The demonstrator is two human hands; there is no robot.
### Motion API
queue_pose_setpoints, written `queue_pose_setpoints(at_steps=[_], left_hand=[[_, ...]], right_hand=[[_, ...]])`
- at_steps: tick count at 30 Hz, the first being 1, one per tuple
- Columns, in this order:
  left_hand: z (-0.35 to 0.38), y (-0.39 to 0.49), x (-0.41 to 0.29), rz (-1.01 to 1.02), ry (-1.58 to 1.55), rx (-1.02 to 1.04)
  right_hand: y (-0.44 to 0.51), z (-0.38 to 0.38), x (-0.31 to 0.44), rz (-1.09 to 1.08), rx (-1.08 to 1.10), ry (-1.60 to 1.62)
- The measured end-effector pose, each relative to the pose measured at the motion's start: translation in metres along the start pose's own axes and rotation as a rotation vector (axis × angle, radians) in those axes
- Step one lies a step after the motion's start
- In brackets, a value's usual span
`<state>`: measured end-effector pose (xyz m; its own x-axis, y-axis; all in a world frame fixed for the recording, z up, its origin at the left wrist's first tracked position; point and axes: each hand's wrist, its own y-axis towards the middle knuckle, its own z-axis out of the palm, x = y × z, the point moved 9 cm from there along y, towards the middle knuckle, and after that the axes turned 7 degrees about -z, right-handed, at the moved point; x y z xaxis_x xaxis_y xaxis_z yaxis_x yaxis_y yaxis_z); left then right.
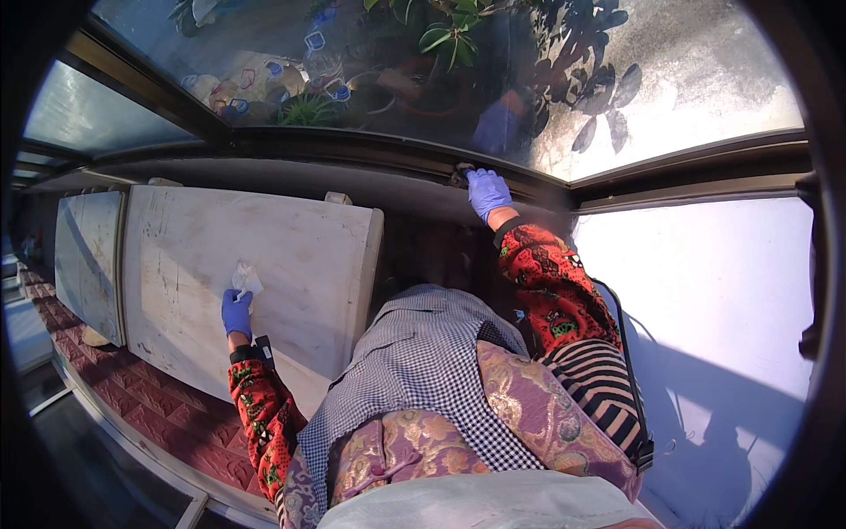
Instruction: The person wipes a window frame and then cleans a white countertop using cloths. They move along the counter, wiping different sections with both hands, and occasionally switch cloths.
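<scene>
My right hand [489, 192], in a blue-violet glove, presses a small dark wad [461, 174], perhaps a rag or scouring pad, against the brown window frame's lower track [396, 153]. The fingers largely cover the wad. Over a white, stained panel-topped surface [192, 251] to the left is my left hand [236, 314], gloved the same way. Between its fingers is a crumpled whitish piece [246, 278], tissue or thin plastic; which one I cannot tell. Behind the right hand rises the window glass [423, 99], with a reflection of the glove in it.
Beyond the glass are several plastic bottles [324, 63], a spiky green plant [309, 111] and a leafy branch [453, 40]. A second panel [89, 264] stands far left, above red brick-patterned covering [165, 423]. A white wall [700, 278] borders the right side.
</scene>
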<state>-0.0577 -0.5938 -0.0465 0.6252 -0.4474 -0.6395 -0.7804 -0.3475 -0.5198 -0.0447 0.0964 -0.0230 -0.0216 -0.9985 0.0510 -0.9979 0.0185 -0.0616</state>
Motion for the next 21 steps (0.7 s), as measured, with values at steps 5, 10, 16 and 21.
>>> queue_pose_setpoints(at_steps=[5, 10, 16, 21], left_hand=[[-0.001, 0.000, -0.005, 0.107, 0.035, 0.007], [-0.005, 0.000, 0.002, 0.060, 0.040, 0.002], [0.008, 0.016, -0.010, 0.099, 0.072, 0.018], [0.007, 0.025, -0.014, 0.116, 0.013, 0.066]], right_hand=[[-0.072, -0.006, -0.089, 0.254, 0.022, -0.087], [-0.113, -0.008, -0.155, 0.545, 0.104, -0.119], [-0.134, -0.003, -0.184, 0.714, 0.056, -0.037], [-0.083, 0.002, -0.121, 0.508, -0.178, -0.029]])
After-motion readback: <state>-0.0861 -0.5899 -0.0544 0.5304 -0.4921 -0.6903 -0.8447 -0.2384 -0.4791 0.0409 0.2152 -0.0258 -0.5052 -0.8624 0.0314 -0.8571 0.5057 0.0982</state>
